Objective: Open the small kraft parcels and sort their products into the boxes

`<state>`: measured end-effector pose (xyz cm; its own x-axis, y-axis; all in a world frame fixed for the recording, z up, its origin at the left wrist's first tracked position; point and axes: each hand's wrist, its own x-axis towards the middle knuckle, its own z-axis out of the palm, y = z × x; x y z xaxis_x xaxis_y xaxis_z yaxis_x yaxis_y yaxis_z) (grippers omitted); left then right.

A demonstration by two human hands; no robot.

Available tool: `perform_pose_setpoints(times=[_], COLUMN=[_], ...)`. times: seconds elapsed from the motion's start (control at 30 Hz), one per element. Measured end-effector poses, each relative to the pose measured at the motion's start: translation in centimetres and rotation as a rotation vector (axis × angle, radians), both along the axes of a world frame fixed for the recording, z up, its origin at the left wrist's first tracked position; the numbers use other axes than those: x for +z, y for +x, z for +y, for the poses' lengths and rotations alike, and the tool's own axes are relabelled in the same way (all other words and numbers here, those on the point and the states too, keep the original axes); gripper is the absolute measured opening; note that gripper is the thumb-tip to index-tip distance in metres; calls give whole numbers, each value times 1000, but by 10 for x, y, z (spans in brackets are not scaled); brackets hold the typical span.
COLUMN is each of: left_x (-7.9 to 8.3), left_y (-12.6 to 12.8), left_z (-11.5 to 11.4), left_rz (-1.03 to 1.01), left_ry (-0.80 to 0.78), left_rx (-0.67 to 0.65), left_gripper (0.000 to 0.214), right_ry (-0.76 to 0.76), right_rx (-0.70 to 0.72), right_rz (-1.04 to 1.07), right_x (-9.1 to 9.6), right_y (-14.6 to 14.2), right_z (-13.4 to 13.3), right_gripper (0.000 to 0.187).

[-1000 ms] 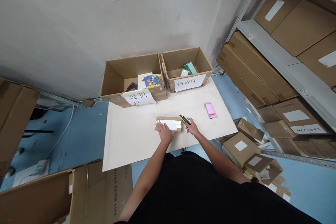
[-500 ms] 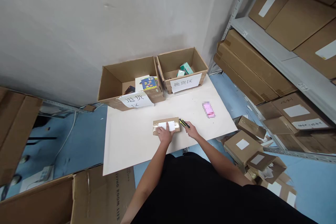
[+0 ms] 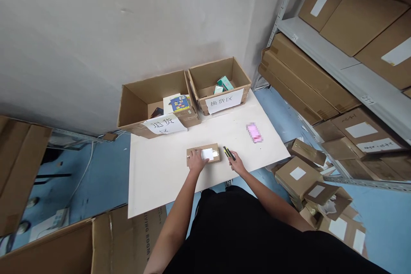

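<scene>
A small brown cardboard parcel (image 3: 212, 153) with a white label lies on the white table (image 3: 160, 171). My left hand (image 3: 195, 162) rests on the parcel's left part, fingers pressed down on it. My right hand (image 3: 236, 164) is closed round a yellow-and-black utility knife (image 3: 228, 153), whose tip sits just right of the parcel's right end.
Two open cardboard boxes with paper labels stand at the table's far edge, the left box (image 3: 154, 98) holding books, the right box (image 3: 221, 83) small teal packs. A pink item (image 3: 254, 132) lies on the table at right. Shelves and loose parcels (image 3: 298, 175) crowd the right side.
My left hand slid leftward along the parcel, uncovering more of the label. The knife drew slightly away from the parcel's right end. The view shifted a little.
</scene>
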<state>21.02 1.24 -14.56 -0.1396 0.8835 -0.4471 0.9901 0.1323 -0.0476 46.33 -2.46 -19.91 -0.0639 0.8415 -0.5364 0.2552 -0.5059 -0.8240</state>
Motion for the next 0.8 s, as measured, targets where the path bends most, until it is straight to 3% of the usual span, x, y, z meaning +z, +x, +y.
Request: perform_pose_setpoints(times=[0.13, 0.27, 0.37, 0.5, 0.6, 0.7, 0.8], left_x=[3, 2, 0, -1, -3, -9, -16], left_y=[-20, -20, -16, -10, -4, 1, 5], left_z=[9, -4, -20, -25, -12, 5, 11], left_rz=[-50, 11, -9, -35, -109, -220, -219], left_ry=[-19, -23, -67, -37, -23, -79, -99], left_rx=[-69, 75, 109, -5, -298, -611, -628], left_gripper=[100, 86, 73, 54, 87, 101, 100], right_ry=[25, 55, 104, 161, 151, 114, 41], right_rx=[20, 12, 37, 65, -6, 54, 145], right_rz=[-131, -311, -416, -451, -435, -456, -436], right_x=[-7, -4, 10, 30, 31, 15, -3], right_y=[-49, -84, -93, -84, -61, -38, -27], right_z=[24, 69, 113, 146, 128, 86, 54], right_gripper=[82, 93, 95, 85, 81, 90, 93])
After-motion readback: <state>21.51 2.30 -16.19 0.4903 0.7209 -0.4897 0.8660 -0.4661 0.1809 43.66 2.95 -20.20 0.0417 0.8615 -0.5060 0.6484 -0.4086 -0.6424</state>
